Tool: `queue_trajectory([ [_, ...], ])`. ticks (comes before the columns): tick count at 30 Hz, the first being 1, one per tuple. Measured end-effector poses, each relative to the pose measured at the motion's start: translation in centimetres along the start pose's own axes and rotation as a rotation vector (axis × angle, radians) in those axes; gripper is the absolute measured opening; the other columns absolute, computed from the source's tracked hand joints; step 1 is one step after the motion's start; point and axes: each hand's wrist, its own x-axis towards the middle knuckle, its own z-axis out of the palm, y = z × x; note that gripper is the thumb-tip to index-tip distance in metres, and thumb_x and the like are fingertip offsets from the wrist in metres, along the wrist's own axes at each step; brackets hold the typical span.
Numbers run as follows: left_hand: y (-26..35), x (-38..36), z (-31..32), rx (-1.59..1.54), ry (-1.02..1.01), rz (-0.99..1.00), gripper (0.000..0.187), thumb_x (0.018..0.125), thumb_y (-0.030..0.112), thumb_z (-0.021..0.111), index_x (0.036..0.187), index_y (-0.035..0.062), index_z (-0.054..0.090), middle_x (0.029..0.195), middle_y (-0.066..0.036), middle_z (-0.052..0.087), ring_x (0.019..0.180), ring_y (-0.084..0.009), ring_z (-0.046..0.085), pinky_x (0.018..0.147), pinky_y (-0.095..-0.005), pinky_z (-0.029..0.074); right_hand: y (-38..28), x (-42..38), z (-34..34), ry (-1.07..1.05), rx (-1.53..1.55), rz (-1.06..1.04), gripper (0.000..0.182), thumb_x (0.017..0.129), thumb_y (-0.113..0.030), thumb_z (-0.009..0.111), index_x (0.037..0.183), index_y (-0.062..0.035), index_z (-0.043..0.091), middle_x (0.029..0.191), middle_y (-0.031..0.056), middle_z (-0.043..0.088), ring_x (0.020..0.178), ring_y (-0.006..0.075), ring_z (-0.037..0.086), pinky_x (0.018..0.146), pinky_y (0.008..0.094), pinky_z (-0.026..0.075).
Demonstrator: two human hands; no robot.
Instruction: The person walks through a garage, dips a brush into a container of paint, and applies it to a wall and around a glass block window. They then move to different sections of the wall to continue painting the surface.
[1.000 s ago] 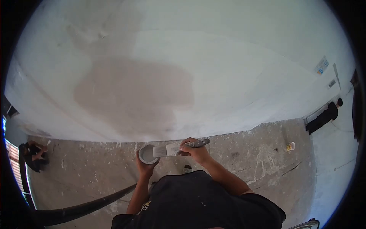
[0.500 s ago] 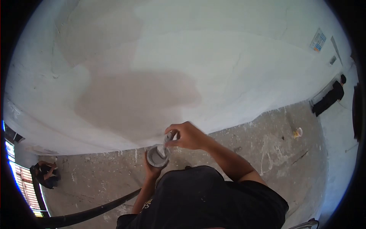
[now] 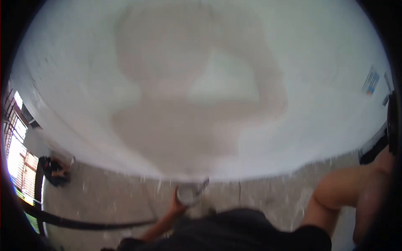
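Note:
My left hand [image 3: 178, 205] is wrapped round a round grey container [image 3: 187, 194], low in the middle beside the wall's bottom edge. A thin dark tool [image 3: 204, 185] sticks out at the container's right side; blur hides how it rests there. My bare right arm [image 3: 335, 192] is raised and bent at the right edge, close to the camera. The right hand itself is out of the picture. Ahead stands a pale wall [image 3: 314, 125], on which a shadow shows a head and a raised arm.
A person in dark clothes [image 3: 56, 171] sits low at the left, near a barred window [image 3: 19, 154]. A dark curved band [image 3: 96, 226] crosses the lower left. The floor [image 3: 268, 192] is spattered. A blue and white paper [image 3: 371, 81] is on the wall at the right.
My right hand has left the container and moved up out of view, its arm swinging to the right edge. The tool it held now shows beside the container. The camera view has shifted upward.

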Motion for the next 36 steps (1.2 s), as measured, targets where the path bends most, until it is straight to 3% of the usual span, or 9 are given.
queue_trajectory([
  [3, 6.9, 8.2, 2.0, 0.224, -0.07, 0.309, 0.09, 0.068, 0.011, 0.091, 0.141, 0.0047, 0.039, 0.133, -0.014, 0.058, 0.126, -0.0266, 0.055, 0.108, -0.0455, 0.045, 4.2, 3.8, -1.5, 0.153, -0.234, -0.203, 0.042, 0.103, -0.041, 0.049, 0.09, -0.0015, 0.056, 0.087, 0.0139, 0.059, 0.082, 0.0319, 0.06, 0.074, 0.0439, 0.055],
  [6, 24.9, 23.3, 2.6, 0.353, -0.157, 0.741, 0.09, 0.067, 0.012, 0.092, 0.14, 0.0046, 0.04, 0.132, -0.013, 0.058, 0.125, -0.0262, 0.055, 0.107, -0.0449, 0.045, 6.6, 8.4, -3.5, 0.476, -0.57, -0.415, 0.042, 0.103, -0.041, 0.049, 0.089, -0.0017, 0.056, 0.087, 0.0139, 0.059, 0.082, 0.0321, 0.06, 0.075, 0.0445, 0.055],
  [12, 42.8, 16.0, 2.9, 0.527, -0.121, 1.108, 0.089, 0.067, 0.013, 0.092, 0.139, 0.0045, 0.041, 0.13, -0.013, 0.059, 0.123, -0.0255, 0.056, 0.105, -0.0438, 0.046, 2.7, 13.3, -11.2, 0.845, -0.911, -0.446, 0.043, 0.102, -0.042, 0.051, 0.088, -0.002, 0.056, 0.087, 0.0138, 0.059, 0.083, 0.0325, 0.061, 0.077, 0.0457, 0.055],
  [16, 32.0, 16.7, 11.2, 0.302, -0.142, 1.054, 0.088, 0.067, 0.014, 0.092, 0.138, 0.0044, 0.041, 0.129, -0.013, 0.059, 0.121, -0.025, 0.057, 0.103, -0.0431, 0.047, 2.1, 17.1, -18.0, 0.695, -0.966, -0.574, 0.043, 0.102, -0.042, 0.051, 0.087, -0.0022, 0.056, 0.087, 0.0137, 0.059, 0.083, 0.0327, 0.061, 0.079, 0.0465, 0.054],
  [25, 1.2, -19.6, 18.0, 0.154, -0.028, 0.379, 0.086, 0.066, 0.016, 0.093, 0.135, 0.0042, 0.043, 0.125, -0.013, 0.061, 0.118, -0.0239, 0.058, 0.1, -0.0414, 0.049, -7.7, 15.3, -33.3, 0.073, -0.949, -0.359, 0.044, 0.101, -0.043, 0.053, 0.086, -0.0027, 0.056, 0.086, 0.0135, 0.059, 0.083, 0.0333, 0.061, 0.082, 0.0483, 0.054],
  [26, -1.7, -16.1, 18.1, 0.138, -0.037, 0.366, 0.086, 0.066, 0.016, 0.093, 0.135, 0.0041, 0.043, 0.125, -0.013, 0.061, 0.117, -0.0238, 0.058, 0.1, -0.0412, 0.049, -7.6, 12.1, -31.2, 0.048, -0.981, -0.374, 0.044, 0.101, -0.043, 0.053, 0.085, -0.0027, 0.056, 0.086, 0.0135, 0.059, 0.083, 0.0334, 0.061, 0.082, 0.0485, 0.054],
  [29, 0.4, -15.6, 20.5, 0.139, -0.052, 0.465, 0.086, 0.066, 0.017, 0.093, 0.134, 0.0041, 0.044, 0.124, -0.013, 0.061, 0.116, -0.0235, 0.058, 0.099, -0.0407, 0.049, -10.3, 13.5, -35.8, 0.123, -1.131, -0.414, 0.044, 0.101, -0.044, 0.054, 0.085, -0.0029, 0.056, 0.086, 0.0134, 0.058, 0.083, 0.0336, 0.061, 0.083, 0.0491, 0.054],
  [35, -1.8, -33.6, 17.5, 0.379, 0.011, 0.187, 0.088, 0.061, 0.025, 0.097, 0.129, 0.0008, 0.046, 0.116, -0.013, 0.064, 0.111, -0.0224, 0.061, 0.096, -0.0386, 0.049, -20.7, 12.4, -39.1, -0.121, -1.197, -0.24, 0.044, 0.1, -0.045, 0.055, 0.084, -0.0032, 0.056, 0.085, 0.0133, 0.058, 0.084, 0.034, 0.061, 0.086, 0.0503, 0.054],
  [36, -3.2, -35.4, 18.1, 0.294, -0.013, 0.252, 0.089, 0.059, 0.026, 0.097, 0.128, -0.0004, 0.047, 0.115, -0.013, 0.065, 0.11, -0.0227, 0.062, 0.097, -0.0387, 0.049, -25.0, 13.1, -38.5, -0.212, -0.805, 0.161, 0.038, 0.097, -0.041, 0.06, 0.085, -0.0045, 0.057, 0.087, 0.0113, 0.058, 0.089, 0.0333, 0.06, 0.092, 0.0527, 0.05],
])
